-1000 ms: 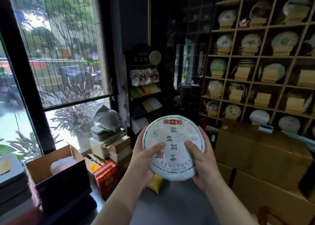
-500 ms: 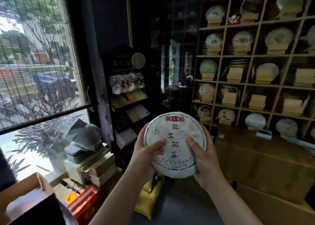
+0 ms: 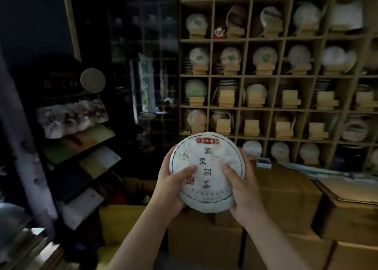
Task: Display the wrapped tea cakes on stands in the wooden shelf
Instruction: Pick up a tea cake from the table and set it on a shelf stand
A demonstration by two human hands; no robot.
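Fingers of both hands are curled round the wrapped tea cake (image 3: pixel 206 171), thumbs on its printed face: left hand (image 3: pixel 169 190) at 8 o'clock, right hand (image 3: pixel 240 192) at 4. It's held upright in midair, wooden shelf (image 3: pixel 247 76) behind at 1 o'clock.
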